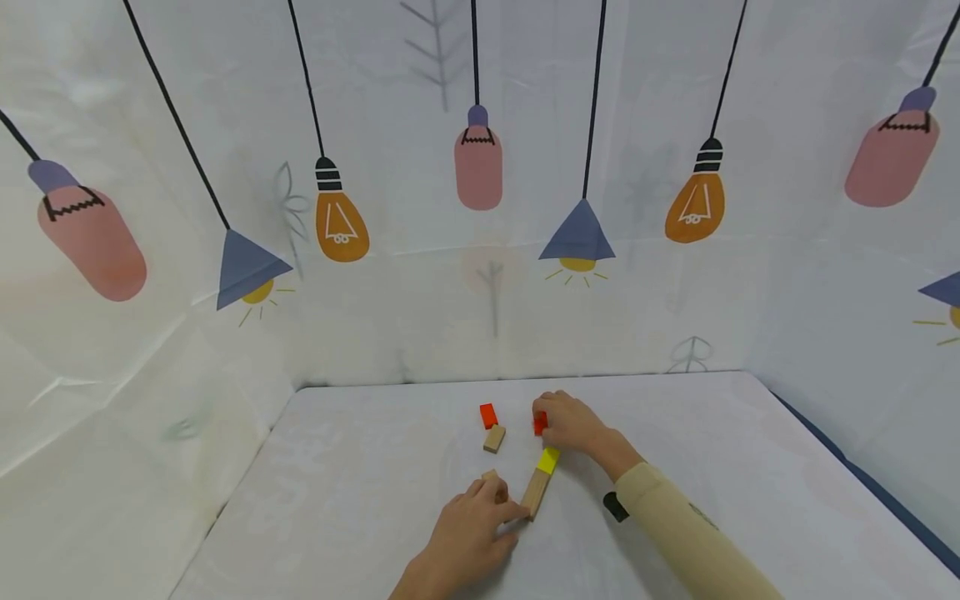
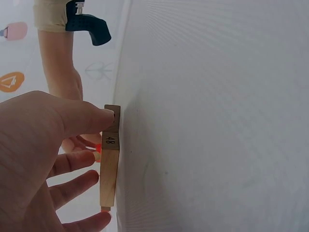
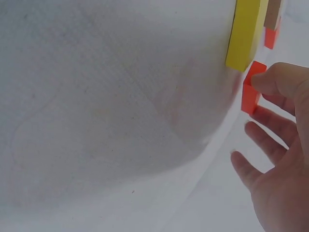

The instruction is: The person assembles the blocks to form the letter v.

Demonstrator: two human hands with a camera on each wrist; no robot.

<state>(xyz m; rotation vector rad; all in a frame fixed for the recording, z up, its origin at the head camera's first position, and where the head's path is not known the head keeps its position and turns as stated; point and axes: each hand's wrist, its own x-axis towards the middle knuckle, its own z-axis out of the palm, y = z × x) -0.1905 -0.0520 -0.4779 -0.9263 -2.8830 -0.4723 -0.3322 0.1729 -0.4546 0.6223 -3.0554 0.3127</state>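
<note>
My right hand (image 1: 572, 423) pinches a small red block (image 3: 250, 99) between thumb and forefinger, just past the far end of a yellow block (image 1: 549, 460). The other right fingers are spread in the right wrist view. Behind the yellow block, a wooden block (image 1: 535, 495) continues the line toward me. The thumb of my left hand (image 1: 472, 533) rests at its near end, while the left fingers stay loosely bent and spread. In the left wrist view the thumb lies on a wooden block (image 2: 116, 126), next to an end face marked 48 (image 2: 110, 140).
Left of the line lie another red block (image 1: 488, 416) and a wooden block (image 1: 494, 439). One more wooden block (image 1: 490, 474) shows partly behind my left fingers. A white sheet covers the table (image 1: 360, 467), and a lamp-printed curtain (image 1: 405, 317) hangs behind it.
</note>
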